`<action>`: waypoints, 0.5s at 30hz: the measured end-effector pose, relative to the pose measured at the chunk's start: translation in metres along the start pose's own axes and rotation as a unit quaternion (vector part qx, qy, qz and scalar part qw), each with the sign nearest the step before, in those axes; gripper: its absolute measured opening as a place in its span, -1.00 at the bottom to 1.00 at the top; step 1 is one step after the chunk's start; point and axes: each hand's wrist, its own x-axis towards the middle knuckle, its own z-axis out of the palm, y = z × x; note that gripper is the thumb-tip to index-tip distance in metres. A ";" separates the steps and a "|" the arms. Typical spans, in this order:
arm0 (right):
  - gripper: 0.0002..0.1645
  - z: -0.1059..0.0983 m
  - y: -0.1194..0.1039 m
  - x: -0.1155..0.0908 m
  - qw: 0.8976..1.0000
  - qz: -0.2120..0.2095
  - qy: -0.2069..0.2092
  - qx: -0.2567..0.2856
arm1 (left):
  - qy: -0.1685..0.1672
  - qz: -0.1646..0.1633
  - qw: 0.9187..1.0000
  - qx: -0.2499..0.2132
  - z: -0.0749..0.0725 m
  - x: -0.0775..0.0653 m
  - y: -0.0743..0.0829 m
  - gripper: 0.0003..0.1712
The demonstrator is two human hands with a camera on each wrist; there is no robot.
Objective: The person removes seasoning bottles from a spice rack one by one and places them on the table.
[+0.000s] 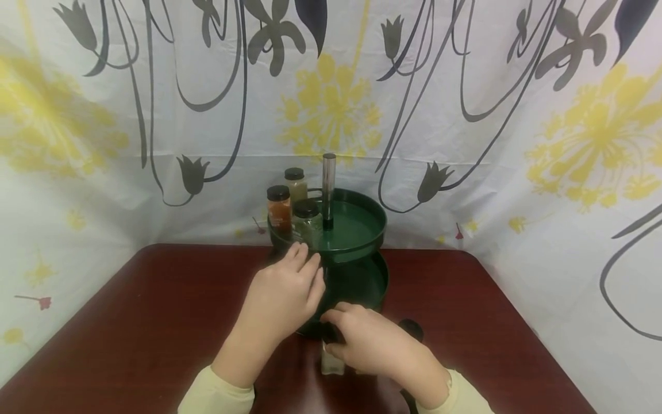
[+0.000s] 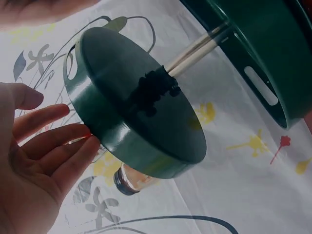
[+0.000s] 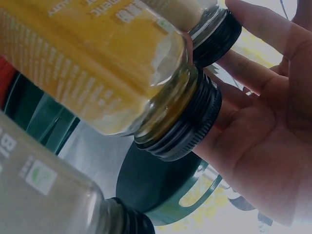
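A green two-tier rack has an upper tray point(image 1: 357, 221) and a lower tray point(image 1: 362, 282). My left hand point(image 1: 284, 290) is at the upper tray's near left side, its fingertips touching the outer wall in the left wrist view. On that tray stand an orange spice jar point(image 1: 280, 214), a green herb jar point(image 1: 307, 229) and a tan spice jar point(image 1: 296, 187). In front of the rack, my right hand point(image 1: 369, 339) pinches the black lid of a pale spice jar point(image 3: 183, 12) from above. A yellow spice jar point(image 3: 102, 63) is close beside it, largely hidden by the hand in the head view.
A greyish spice jar point(image 3: 44, 180) stands near the right hand. Another black lid point(image 1: 412, 329) shows beyond the right wrist. The rack's post point(image 1: 328, 190) rises above the upper tray. Patterned curtain point(image 1: 331, 109) surrounds the dark red table point(image 1: 170, 322).
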 end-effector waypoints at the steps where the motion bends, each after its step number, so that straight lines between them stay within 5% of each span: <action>1: -0.50 0.000 0.000 0.000 1.000 0.000 0.000 0.000 | 0.002 0.003 1.000 -0.007 0.000 0.000 0.001 -0.69; 8: -0.50 0.001 0.001 0.000 1.000 -0.008 0.009 -0.007 | 0.016 0.023 0.998 -0.056 0.001 0.001 0.004 -0.73; 15: -0.53 0.002 0.000 -0.002 0.999 -0.030 0.028 -0.020 | -0.014 0.041 0.994 -0.101 0.001 0.001 0.006 -0.73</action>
